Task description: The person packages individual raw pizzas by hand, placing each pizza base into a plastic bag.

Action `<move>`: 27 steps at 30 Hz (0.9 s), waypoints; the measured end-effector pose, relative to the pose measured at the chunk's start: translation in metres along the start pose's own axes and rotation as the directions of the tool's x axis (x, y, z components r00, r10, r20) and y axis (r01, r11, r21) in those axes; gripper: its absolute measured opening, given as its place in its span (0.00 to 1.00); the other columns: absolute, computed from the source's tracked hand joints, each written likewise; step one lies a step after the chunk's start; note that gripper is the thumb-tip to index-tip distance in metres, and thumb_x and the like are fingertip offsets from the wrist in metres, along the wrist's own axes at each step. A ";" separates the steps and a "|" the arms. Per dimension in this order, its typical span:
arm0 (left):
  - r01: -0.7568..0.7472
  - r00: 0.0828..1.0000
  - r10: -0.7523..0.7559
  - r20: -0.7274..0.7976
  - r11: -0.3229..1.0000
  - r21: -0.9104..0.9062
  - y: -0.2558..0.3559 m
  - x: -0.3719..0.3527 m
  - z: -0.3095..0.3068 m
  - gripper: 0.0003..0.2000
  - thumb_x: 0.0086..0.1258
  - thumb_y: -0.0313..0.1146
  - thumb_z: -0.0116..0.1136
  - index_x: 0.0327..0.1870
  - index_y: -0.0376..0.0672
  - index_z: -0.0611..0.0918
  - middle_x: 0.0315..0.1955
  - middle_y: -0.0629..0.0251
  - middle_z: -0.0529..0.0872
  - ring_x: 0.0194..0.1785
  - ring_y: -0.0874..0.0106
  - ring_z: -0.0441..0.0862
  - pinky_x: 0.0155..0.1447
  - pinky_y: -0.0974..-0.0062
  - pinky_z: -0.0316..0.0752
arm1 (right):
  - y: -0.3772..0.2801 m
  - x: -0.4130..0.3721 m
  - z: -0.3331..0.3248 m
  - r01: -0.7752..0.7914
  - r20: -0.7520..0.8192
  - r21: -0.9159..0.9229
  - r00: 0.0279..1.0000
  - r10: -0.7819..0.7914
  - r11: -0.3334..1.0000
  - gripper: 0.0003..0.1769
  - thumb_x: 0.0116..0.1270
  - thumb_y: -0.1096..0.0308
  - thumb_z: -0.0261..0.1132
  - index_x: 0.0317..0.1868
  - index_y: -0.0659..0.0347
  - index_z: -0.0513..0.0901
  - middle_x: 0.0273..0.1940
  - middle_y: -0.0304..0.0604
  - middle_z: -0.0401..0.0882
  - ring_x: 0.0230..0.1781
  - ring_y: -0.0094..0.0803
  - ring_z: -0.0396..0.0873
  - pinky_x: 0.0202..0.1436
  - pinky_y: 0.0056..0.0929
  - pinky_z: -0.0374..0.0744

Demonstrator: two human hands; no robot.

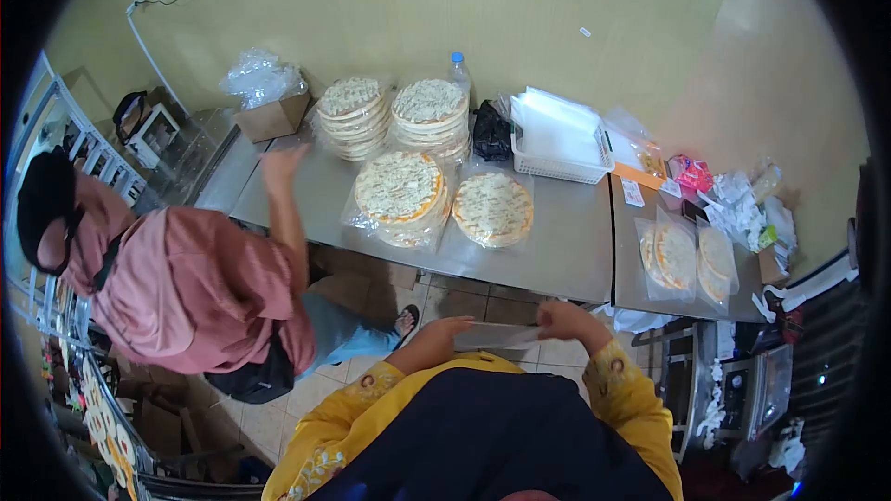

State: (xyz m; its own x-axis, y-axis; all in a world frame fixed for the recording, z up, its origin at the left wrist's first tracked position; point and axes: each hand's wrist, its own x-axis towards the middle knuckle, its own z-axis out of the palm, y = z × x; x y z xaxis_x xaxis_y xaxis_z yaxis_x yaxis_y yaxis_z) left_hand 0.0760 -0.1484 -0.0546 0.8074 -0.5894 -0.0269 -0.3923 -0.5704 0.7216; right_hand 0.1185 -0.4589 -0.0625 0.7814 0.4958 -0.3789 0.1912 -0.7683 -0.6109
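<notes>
1. Bag [497, 336]: was clear and extended between the two hands, in front of the wearer's body and near the table's [557, 264] front edge.
2. Left hand [445, 338]: pinched the bag's left end, fingers together.
3. Right hand [568, 325]: pinched the bag's right end, fingers curled.
4. Pizzas [401, 187]: lay in piles on the table beyond the hands; clear wrapping showed around them.
5. Basket [562, 167]: stood right of the piles, against the wall, with white sheets inside.
6. Co-worker [200, 288]: stood at left, one arm over the table near the box [274, 119].
</notes>
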 end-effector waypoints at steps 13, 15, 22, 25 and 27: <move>0.405 0.875 -0.453 -0.174 0.879 -0.253 -0.069 -0.046 -0.052 0.26 0.55 0.11 0.40 0.56 0.39 0.76 0.56 0.52 0.76 0.60 0.59 0.73 0.65 0.72 0.65 | 0.096 0.249 -0.047 -0.250 -0.512 0.518 0.675 0.531 0.818 0.23 0.49 0.59 0.73 0.37 0.71 0.80 0.24 0.48 0.79 0.19 0.35 0.77 0.25 0.29 0.76; 0.438 0.856 -0.489 -0.169 0.859 -0.265 -0.073 -0.052 -0.053 0.26 0.54 0.11 0.40 0.55 0.39 0.76 0.56 0.53 0.76 0.60 0.59 0.73 0.65 0.72 0.65 | 0.098 0.257 -0.043 -0.214 -0.574 0.556 0.600 0.557 0.803 0.21 0.49 0.59 0.73 0.31 0.73 0.81 0.19 0.47 0.78 0.16 0.37 0.77 0.23 0.31 0.76; 0.430 0.859 -0.471 -0.200 0.876 -0.217 -0.089 -0.057 -0.047 0.26 0.53 0.13 0.41 0.56 0.39 0.76 0.56 0.52 0.76 0.60 0.58 0.73 0.64 0.71 0.66 | 0.090 0.260 -0.056 0.139 -0.119 0.990 0.904 0.411 -0.021 0.21 0.58 0.69 0.63 0.49 0.74 0.74 0.42 0.55 0.79 0.41 0.43 0.80 0.47 0.38 0.80; 0.451 0.855 -0.485 -0.184 0.870 -0.198 -0.077 -0.053 -0.048 0.26 0.53 0.13 0.41 0.56 0.39 0.76 0.55 0.51 0.76 0.60 0.58 0.73 0.64 0.71 0.66 | 0.086 0.268 -0.044 0.143 -0.062 0.965 0.940 0.336 -0.220 0.25 0.59 0.72 0.61 0.55 0.73 0.69 0.48 0.56 0.76 0.48 0.45 0.78 0.55 0.40 0.78; 0.446 0.864 -0.464 -0.193 0.885 -0.134 -0.066 -0.049 -0.049 0.26 0.52 0.14 0.41 0.56 0.38 0.76 0.54 0.50 0.76 0.59 0.57 0.73 0.64 0.70 0.66 | 0.079 0.264 -0.041 0.120 -0.048 0.966 0.953 0.298 -0.228 0.26 0.58 0.71 0.60 0.57 0.72 0.67 0.50 0.56 0.76 0.48 0.46 0.78 0.56 0.41 0.77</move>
State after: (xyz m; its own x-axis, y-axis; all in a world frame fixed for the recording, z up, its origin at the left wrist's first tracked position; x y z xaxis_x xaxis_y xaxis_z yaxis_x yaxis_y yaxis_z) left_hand 0.0842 -0.0537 -0.0670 0.9652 -0.1340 -0.2247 0.0715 -0.6909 0.7194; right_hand 0.3638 -0.4049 -0.1820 0.8307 0.2236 -0.5099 -0.5234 0.6259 -0.5782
